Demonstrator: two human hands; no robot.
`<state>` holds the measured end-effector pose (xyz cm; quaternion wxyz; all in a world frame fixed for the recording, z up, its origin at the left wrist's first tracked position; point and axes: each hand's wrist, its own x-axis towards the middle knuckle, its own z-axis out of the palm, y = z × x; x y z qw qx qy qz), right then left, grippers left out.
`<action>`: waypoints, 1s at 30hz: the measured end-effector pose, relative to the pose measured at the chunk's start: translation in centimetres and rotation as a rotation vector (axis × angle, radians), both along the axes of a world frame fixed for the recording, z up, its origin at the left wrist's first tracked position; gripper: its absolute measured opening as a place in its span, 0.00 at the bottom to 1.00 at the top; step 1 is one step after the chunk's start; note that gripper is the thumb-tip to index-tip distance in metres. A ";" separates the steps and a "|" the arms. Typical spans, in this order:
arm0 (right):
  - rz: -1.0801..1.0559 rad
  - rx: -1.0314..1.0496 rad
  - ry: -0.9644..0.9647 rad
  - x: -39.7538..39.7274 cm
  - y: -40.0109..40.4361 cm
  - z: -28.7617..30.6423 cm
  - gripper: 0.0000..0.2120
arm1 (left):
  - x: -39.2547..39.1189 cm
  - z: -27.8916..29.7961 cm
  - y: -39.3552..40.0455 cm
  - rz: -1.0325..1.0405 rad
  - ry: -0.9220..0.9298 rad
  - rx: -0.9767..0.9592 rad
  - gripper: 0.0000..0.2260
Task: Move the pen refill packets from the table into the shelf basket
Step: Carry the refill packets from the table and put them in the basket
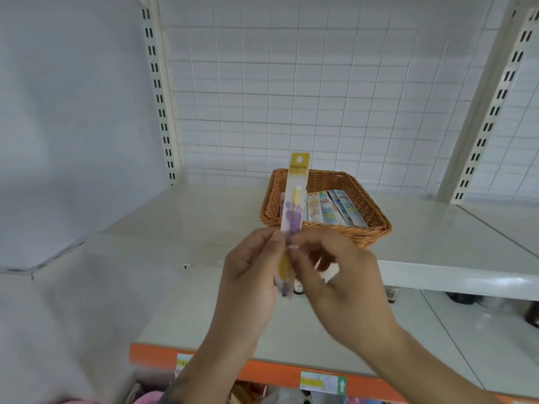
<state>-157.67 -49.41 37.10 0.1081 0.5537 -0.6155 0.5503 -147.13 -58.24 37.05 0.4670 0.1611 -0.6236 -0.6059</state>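
Woven brown wicker makes the one basket that we see; it is square with low walls, and it stands on the upper shelf, a smooth pale metal board. Inside it lie several flat pen refill packets, side by side and glossy, with pale printed fronts; we count about five, but the packet in front hides some of them.

We hold one more packet upright before the basket, just in front of its left wall. It is long, narrow and flat, of clear plastic with a yellow card top and a purple print lower down. Our left hand grips its lower part, with the fingers curled round it. Our right hand is beside it with bent fingers, and its fingertips meet the packet; this hand is blurred, so how firmly it pinches we cannot tell.

Behind the shelf stands a white wire grid panel with two slotted uprights. Below runs an orange shelf edge with two paper labels.
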 end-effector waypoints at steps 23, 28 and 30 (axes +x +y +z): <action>-0.375 0.825 0.026 -7.3 -10.3 8.9 0.08 | 1.2 -8.4 -7.6 0.618 -0.763 -1.093 0.25; -0.467 0.583 0.081 -6.0 -7.8 7.7 0.04 | 1.3 -8.9 -7.9 0.613 -0.747 -1.114 0.27; -0.507 0.338 0.253 -4.7 -6.0 5.6 0.06 | 1.4 -9.0 -7.8 0.607 -0.738 -1.118 0.28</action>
